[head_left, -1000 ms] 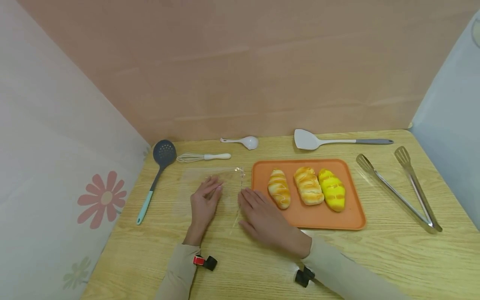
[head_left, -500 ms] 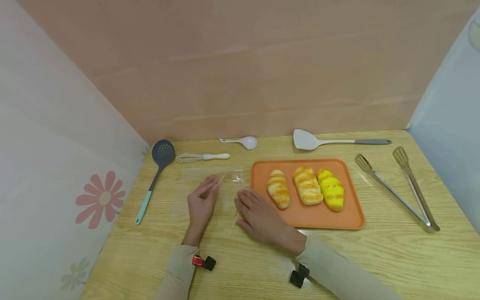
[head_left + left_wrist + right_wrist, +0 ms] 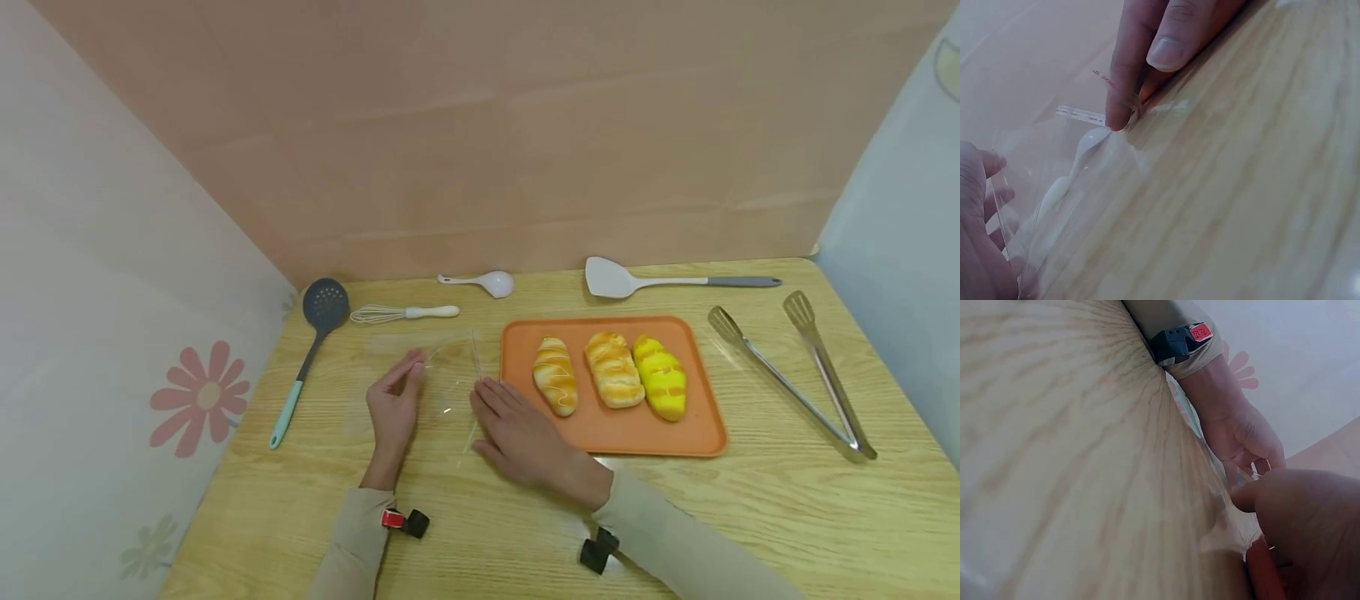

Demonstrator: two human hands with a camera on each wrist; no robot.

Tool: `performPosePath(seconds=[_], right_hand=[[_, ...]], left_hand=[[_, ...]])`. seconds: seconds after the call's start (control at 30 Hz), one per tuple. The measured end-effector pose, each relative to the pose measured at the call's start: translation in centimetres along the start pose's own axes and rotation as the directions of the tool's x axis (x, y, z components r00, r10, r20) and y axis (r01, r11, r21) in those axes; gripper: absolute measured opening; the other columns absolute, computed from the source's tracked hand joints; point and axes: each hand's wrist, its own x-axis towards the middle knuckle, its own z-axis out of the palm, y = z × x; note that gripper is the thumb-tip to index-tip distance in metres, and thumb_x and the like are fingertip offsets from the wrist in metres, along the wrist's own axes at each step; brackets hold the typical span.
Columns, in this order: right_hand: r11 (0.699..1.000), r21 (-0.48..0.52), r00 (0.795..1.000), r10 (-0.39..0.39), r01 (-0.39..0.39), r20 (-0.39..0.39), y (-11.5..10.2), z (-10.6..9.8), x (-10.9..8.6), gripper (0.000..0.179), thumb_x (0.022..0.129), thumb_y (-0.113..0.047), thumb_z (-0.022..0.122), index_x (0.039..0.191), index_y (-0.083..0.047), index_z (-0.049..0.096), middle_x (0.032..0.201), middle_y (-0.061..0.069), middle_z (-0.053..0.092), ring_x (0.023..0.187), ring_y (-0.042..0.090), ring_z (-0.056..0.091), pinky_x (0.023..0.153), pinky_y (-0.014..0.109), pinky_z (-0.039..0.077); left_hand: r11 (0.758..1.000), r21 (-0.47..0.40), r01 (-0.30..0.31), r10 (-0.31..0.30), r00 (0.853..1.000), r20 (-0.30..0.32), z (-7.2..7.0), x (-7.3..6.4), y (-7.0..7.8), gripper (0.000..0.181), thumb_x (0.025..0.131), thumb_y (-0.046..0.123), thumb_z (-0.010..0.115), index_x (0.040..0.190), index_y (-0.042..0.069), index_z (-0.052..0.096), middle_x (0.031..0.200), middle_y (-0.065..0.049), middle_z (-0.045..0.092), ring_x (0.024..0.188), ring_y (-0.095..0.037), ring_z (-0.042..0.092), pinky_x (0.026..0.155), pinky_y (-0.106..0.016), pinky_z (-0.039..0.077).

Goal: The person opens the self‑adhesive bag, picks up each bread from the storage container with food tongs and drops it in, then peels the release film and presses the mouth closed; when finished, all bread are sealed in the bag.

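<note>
A clear plastic bag [image 3: 448, 400] lies on the wooden table between the hands. My left hand [image 3: 392, 408] pinches its upper layer between thumb and fingers, and the film is lifted there. In the left wrist view, a narrow printed strip [image 3: 1079, 115] shows on the bag beside my left index finger. My right hand [image 3: 525, 435] rests at the bag's right edge, fingers fairly straight and thumb apart. Its fingertips touch the film in the left wrist view. Just right of that hand sits an orange tray [image 3: 611, 442] bearing three bread rolls [image 3: 617, 371].
Behind the bag lie a whisk [image 3: 405, 313] and a white ladle [image 3: 495, 284]. A slotted skimmer [image 3: 326, 307] lies at the left. A white spatula [image 3: 611, 278] is behind the tray, and metal tongs [image 3: 828, 392] lie spread at the right.
My left hand has shifted slightly left, and the bag's upper film now stands raised between the hands. My right hand has moved slightly left and stays at the bag's right edge.
</note>
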Motion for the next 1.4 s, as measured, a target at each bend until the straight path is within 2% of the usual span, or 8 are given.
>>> performPosePath(seconds=[0.43,0.7,0.93,1.2,1.4], right_hand=[[0.999,0.045,1.000,-0.003,0.003,-0.002,-0.1,-0.7,-0.2,0.070,0.113,-0.033,0.065,0.163,0.011,0.044,0.172,0.031,0.040,0.164,0.043,0.033,0.135,0.055,0.027],[0.999,0.040,0.995,-0.028,0.032,-0.096,-0.3,-2.1,0.1,0.068,0.111,-0.028,0.067,0.160,0.014,0.046,0.167,0.033,0.045,0.161,0.045,0.039,0.133,0.055,0.031],[0.999,0.041,0.990,-0.026,0.032,-0.138,-0.6,-3.6,0.0,0.068,0.110,-0.027,0.071,0.161,0.011,0.047,0.167,0.028,0.049,0.160,0.041,0.041,0.133,0.054,0.032],[0.992,0.119,0.963,-0.001,0.034,-0.269,-0.7,-6.2,-1.6,0.069,0.106,-0.026,0.077,0.161,0.006,0.051,0.163,0.024,0.055,0.151,0.041,0.052,0.124,0.057,0.045],[0.989,0.149,0.941,0.043,0.008,-0.336,0.4,-7.9,-3.7,0.066,0.106,-0.023,0.076,0.162,0.003,0.051,0.163,0.022,0.054,0.151,0.043,0.051,0.122,0.062,0.045]], left_hand=[[1.000,-0.019,0.010,-0.010,1.000,0.005,0.0,0.0,0.0,0.016,0.103,-0.004,0.075,0.115,-0.014,0.080,0.126,-0.032,0.076,0.136,-0.045,0.067,0.113,-0.023,0.052],[0.999,-0.035,0.037,-0.037,0.999,-0.009,0.0,-0.1,0.1,0.016,0.103,-0.004,0.075,0.114,-0.014,0.080,0.127,-0.030,0.076,0.135,-0.036,0.070,0.114,-0.025,0.052],[0.998,-0.032,0.047,-0.047,0.999,-0.011,0.1,-0.1,0.1,0.017,0.104,-0.003,0.075,0.115,-0.014,0.080,0.127,-0.030,0.077,0.135,-0.033,0.070,0.114,-0.024,0.052],[0.998,-0.049,0.049,-0.050,0.999,-0.019,0.1,-0.2,0.0,0.016,0.104,-0.004,0.075,0.115,-0.015,0.079,0.127,-0.031,0.076,0.132,-0.023,0.072,0.114,-0.024,0.052],[0.997,-0.052,0.053,-0.055,0.998,-0.023,0.1,-0.1,0.0,0.016,0.103,-0.003,0.075,0.115,-0.014,0.080,0.127,-0.030,0.076,0.133,-0.024,0.072,0.113,-0.024,0.053]])
